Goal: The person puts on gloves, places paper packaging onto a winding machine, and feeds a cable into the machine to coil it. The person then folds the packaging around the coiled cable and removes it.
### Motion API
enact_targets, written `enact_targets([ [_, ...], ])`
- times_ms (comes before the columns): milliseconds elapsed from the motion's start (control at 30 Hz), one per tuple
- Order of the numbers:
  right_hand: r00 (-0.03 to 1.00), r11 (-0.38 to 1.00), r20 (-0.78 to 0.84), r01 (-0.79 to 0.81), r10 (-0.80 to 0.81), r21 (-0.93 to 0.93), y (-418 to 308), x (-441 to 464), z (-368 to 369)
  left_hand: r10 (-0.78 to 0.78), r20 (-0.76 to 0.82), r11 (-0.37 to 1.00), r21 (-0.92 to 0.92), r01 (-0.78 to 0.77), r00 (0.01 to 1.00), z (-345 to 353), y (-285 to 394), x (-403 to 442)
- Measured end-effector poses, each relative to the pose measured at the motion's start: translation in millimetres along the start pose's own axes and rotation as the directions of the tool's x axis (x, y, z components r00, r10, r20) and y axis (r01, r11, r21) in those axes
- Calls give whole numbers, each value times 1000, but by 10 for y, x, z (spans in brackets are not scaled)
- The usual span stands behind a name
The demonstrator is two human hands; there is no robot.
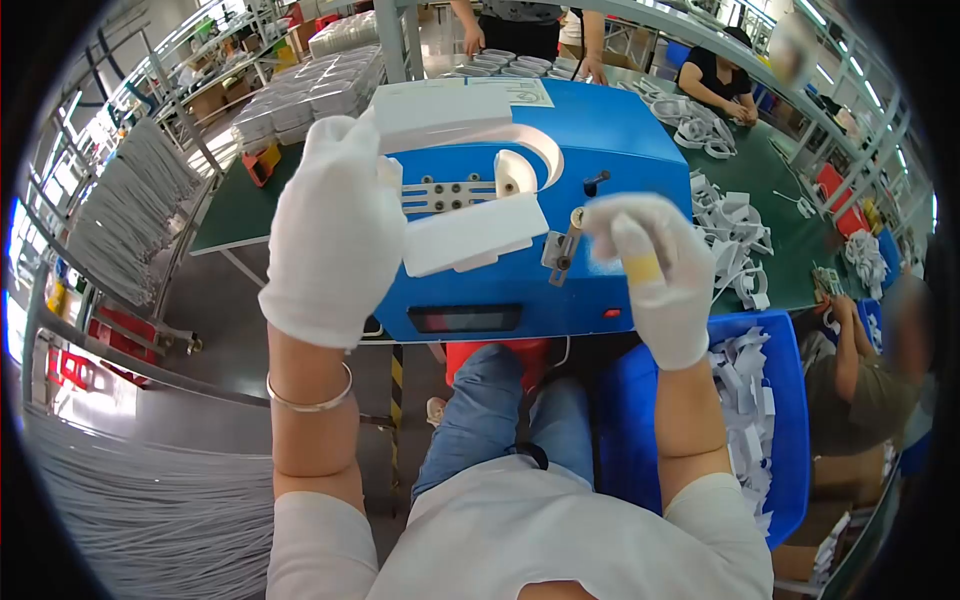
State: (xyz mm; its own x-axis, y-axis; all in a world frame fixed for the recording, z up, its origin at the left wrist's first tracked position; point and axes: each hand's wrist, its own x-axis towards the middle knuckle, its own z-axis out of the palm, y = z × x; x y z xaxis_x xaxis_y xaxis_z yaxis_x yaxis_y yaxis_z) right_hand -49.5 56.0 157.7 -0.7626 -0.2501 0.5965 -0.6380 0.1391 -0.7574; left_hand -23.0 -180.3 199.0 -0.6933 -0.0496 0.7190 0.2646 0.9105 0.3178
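A blue machine (590, 140) stands before me, with a slotted metal plate (450, 195) and a white curved strip (545, 150) on it. My left hand (335, 220), in a white glove, is closed at the machine's left side beside a white block (475, 235); its fingertips and anything in them are hidden. My right hand (650, 260), gloved with yellow tape on a finger, has its fingers curled beside a small metal bracket (563, 255) with a round post; whether it holds anything is unclear.
A blue bin (790, 420) of white pieces is at the right. White loops (735, 225) lie on the green table (790, 270). Stacked clear trays (310, 95) stand back left. Several people work around; bundled grey tubes (150, 510) lie lower left.
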Motion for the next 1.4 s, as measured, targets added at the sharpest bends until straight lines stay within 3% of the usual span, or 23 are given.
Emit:
enact_targets([
  [33, 987, 986, -63, 138, -145, -91, 56, 111, 71, 12, 43, 996, 88, -15, 999, -6, -71, 33],
  [67, 988, 986, -59, 139, -145, -89, 69, 210, 139, 94, 17, 989, 116, -96, 995, -12, -124, 66],
  [133, 962, 947, -46, 257, -270, -191, 77, 348, 266, 88, 77, 991, 96, -96, 993, -17, -237, 99],
  [167, 962, 947, -42, 258, -270, -190, 67, 360, 322, 87, 139, 992, 75, -98, 987, -21, -273, 100],
  [233, 997, 985, -66, 60, -49, 162, 55, 393, 398, 86, 133, 991, 90, -99, 987, -22, -254, 78],
  [300, 997, 993, -48, 70, -65, 95, 96, 406, 371, 84, 131, 990, 103, -98, 988, -10, -242, 71],
  [433, 999, 998, -26, 32, -33, -45, 114, 412, 369, -10, 28, 990, -139, 14, 1000, 85, -342, 51],
  [500, 1000, 1000, -4, 22, -22, 9, 122, 434, 349, -71, -29, 963, -262, 61, 997, 92, -407, 34],
  [567, 1000, 998, 19, 12, -13, 63, 112, 444, 344, -260, 27, 900, -355, 252, 965, 51, -426, -16],
  [633, 998, 988, 18, -57, 55, 141, 92, 438, 361, -308, 20, 874, -389, 292, 951, 85, -450, -42],
  [700, 997, 989, 54, -61, 54, 131, 128, 447, 340, -381, 246, 682, -576, 451, 891, 70, -508, -59],
  [800, 986, 989, 142, -104, 89, 102, 180, 469, 324, -337, 317, 585, -667, 461, 886, 190, -661, -32],
  [867, 976, 988, 186, -130, 113, 86, 240, 511, 284, -372, 233, 528, -743, 412, 898, 267, -534, -155],
  [933, 971, 992, 206, 125, -119, -16, 343, 589, 211, -466, 137, 484, -787, 381, 874, 377, -567, -399],
  [967, 968, 990, 210, 139, -136, -1, 333, 643, 208, -466, 54, 502, -805, 314, 883, 447, -519, -546],
  [1033, 951, 961, 249, 228, -185, -156, 257, 746, 218, -504, 175, 444, -788, 428, 846, 462, -354, -804],
  [1067, 927, 914, 255, 336, -277, -229, 204, 822, 269, -496, 353, 289, -794, 535, 793, 445, -286, -838],
  [1100, 925, 916, 263, 336, -276, -219, 150, 869, 303, -459, 533, 166, -735, 658, 711, 371, -223, -794],
  [1167, 934, 942, 321, 241, -160, -233, 43, 942, 374, -357, 647, 51, -706, 706, 673, 377, -239, -722],
  [1200, 950, 992, 299, 115, -94, -52, -13, 923, 449, -366, 637, 54, -713, 699, 678, 392, -256, -692],
  [1300, 958, 999, 287, 17, -8, -32, 67, 891, 555, -304, 667, 16, -710, 704, 680, 494, -314, -651],
  [1333, 945, 957, 307, 184, -110, -225, 44, 901, 520, -280, 676, 22, -705, 709, 681, 540, -319, -636],
  [1400, 921, 934, 341, 276, -189, -227, 89, 918, 493, -288, 662, 66, -707, 704, 692, 590, -338, -636],
])
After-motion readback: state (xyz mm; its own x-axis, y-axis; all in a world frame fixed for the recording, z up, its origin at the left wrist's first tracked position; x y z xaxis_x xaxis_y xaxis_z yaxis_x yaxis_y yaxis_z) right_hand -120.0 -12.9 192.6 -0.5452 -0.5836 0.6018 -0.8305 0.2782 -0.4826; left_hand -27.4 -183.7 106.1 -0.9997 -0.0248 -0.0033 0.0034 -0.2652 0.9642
